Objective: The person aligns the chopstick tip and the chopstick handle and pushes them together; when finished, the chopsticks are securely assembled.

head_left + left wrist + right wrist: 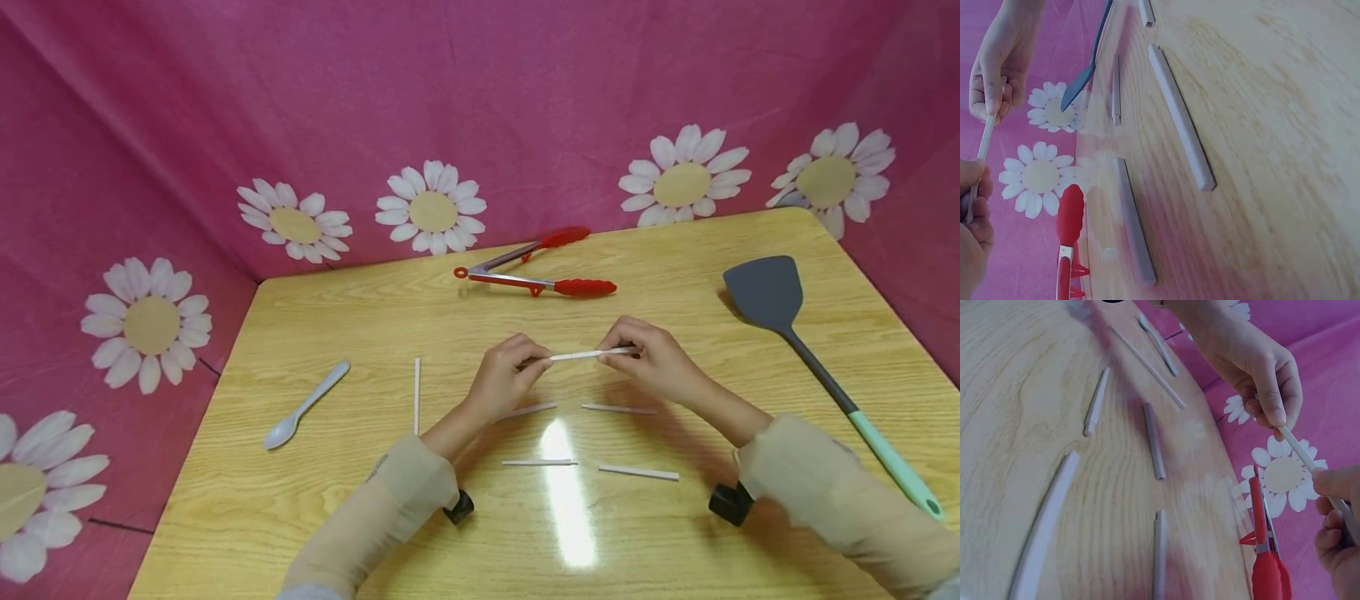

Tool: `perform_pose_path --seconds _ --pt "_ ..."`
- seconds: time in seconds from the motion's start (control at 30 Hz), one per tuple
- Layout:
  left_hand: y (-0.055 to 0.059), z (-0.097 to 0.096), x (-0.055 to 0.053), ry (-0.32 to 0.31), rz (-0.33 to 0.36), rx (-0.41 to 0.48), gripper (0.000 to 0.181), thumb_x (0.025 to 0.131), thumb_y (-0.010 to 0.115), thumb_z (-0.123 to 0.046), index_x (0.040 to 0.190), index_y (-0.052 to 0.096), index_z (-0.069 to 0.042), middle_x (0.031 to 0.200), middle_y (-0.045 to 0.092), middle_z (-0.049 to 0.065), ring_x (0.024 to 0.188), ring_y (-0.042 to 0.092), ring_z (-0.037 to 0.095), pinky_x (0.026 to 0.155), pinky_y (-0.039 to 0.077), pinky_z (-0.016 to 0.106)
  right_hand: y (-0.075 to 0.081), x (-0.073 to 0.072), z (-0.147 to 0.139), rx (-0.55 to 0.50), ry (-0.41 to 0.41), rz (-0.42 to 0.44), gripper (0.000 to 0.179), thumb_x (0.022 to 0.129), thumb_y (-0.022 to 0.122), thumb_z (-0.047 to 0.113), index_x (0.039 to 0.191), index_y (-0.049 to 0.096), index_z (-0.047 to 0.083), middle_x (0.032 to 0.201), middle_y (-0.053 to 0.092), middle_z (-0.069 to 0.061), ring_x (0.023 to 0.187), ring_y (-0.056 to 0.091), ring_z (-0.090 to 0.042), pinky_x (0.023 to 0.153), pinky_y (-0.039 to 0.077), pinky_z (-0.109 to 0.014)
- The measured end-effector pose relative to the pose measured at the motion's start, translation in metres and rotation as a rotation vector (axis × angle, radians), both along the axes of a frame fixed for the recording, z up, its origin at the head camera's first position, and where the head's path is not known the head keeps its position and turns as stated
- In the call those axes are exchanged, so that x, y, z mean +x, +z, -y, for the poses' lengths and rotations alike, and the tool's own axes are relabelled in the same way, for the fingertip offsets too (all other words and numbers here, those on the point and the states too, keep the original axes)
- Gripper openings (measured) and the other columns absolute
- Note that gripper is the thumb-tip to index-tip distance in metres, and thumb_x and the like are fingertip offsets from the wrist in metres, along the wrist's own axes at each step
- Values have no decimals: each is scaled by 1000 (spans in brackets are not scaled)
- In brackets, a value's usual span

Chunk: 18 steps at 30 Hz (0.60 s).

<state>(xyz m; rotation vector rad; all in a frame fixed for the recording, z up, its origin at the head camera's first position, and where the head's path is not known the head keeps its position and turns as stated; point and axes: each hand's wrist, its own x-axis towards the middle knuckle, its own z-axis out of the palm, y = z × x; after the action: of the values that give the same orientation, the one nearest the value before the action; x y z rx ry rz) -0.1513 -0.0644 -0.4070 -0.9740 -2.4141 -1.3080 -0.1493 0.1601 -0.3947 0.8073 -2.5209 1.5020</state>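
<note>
The left hand [506,377] and right hand [654,360], fingers curled, pinched a slender white stick [576,356]; red-tipped metal tongs [542,284] lay farther off.

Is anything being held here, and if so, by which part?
Yes, a thin white stick: the left hand pinches it toward one end, the right hand toward the other, leaving the middle exposed.

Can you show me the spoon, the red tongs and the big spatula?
Spoon [311,401]: head view, on its handle.
Red tongs [581,287]: head view, on the nearer red tip.
Big spatula [819,372]: head view, on its dark shaft.
</note>
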Motion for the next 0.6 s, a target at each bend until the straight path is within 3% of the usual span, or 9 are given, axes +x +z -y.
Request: perform_pose_path --seconds 0.27,0.6 --pt "7 2 2 6 -21 -29 4 79 65 -2 82 67 0 75 59 4 63 50 10 57 42 15 1 3 3 -30 7 33 7 77 64 -4 77 61 2 77 54 -3 67 49 -4 56 43 -19" --pt "15 0 -1 16 -104 -35 3 79 65 -3 81 67 -1 74 59 3 62 47 10 57 39 16 7 1 2 -32 -1 9 5 81 62 2 77 61 3 76 53 -1 64 47 -7 54 41 -19"
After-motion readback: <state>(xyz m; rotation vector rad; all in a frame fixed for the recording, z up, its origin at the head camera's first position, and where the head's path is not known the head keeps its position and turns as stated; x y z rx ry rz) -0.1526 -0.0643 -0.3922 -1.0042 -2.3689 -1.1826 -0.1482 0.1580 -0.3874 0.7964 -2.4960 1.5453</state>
